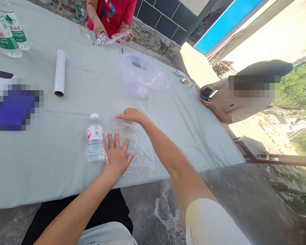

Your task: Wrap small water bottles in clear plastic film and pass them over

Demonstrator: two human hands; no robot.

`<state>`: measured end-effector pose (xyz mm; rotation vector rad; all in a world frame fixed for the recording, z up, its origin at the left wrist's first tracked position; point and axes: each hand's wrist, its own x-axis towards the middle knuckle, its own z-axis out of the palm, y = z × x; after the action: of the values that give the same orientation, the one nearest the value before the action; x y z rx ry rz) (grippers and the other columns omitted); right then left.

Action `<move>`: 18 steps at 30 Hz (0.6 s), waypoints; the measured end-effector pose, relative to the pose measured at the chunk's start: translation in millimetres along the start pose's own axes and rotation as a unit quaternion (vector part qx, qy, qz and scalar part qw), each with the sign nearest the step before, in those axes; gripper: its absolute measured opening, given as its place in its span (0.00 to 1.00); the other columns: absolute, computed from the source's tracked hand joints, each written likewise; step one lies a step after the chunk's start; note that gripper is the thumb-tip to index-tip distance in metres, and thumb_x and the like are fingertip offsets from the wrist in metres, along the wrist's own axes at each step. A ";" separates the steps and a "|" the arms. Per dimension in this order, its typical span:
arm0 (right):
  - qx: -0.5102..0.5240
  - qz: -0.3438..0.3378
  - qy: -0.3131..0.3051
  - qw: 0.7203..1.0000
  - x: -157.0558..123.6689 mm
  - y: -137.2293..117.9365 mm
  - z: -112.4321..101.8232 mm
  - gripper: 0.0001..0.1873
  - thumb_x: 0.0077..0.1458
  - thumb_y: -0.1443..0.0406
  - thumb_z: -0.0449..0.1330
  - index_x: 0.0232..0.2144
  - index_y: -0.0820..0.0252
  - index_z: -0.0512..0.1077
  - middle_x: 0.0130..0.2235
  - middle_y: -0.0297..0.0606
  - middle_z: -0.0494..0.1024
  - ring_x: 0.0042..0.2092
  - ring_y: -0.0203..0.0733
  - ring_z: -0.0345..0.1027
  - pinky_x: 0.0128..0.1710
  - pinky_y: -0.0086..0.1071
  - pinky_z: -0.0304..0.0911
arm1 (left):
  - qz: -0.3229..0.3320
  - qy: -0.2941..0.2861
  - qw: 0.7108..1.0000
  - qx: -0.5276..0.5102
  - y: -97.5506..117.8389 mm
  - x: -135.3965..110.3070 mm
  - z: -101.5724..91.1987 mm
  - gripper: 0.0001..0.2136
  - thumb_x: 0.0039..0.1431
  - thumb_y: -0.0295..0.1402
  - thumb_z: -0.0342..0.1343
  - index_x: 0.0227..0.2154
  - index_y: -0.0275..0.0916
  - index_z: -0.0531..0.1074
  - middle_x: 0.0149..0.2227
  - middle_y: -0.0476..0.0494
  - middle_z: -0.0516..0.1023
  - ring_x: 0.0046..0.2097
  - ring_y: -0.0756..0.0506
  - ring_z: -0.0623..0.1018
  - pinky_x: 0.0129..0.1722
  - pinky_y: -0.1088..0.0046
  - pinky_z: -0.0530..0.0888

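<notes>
My left hand (117, 153) lies open and flat, fingers spread, on a sheet of clear plastic film (140, 149) on the table. A small water bottle (95, 144) with a white cap and a red and white label rests just left of that hand, along the film's left edge. At the film's far edge is my right hand (129, 115), turned to the left with its index finger stretched out. Its other fingers show only in part, and I see nothing held in it.
A translucent plastic basin (145, 80) stands beyond my hands on the cloth-covered table (91, 85). A white roll (59, 73) and two large water bottles (5, 37) are at left. Across the table, a person in red handles a bottle (101, 38) and plastic; another holds a dark object.
</notes>
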<state>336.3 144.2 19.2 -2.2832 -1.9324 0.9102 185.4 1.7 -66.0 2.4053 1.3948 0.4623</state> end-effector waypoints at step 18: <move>0.095 -0.137 0.099 0.981 -21.7 -83.2 23.1 0.31 0.58 0.39 0.55 0.51 0.55 0.67 0.26 0.33 0.71 0.34 0.46 0.70 0.41 0.37 0.59 | -0.024 -0.035 0.998 -0.038 3.6 -2.2 -3.7 0.33 0.57 0.47 0.62 0.64 0.43 0.65 0.71 0.28 0.52 0.71 0.21 0.46 0.65 0.31 0.42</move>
<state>250.1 136.1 39.9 -1.8682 -1.9181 0.7657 185.6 -1.5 -61.4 2.2994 1.3765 0.4078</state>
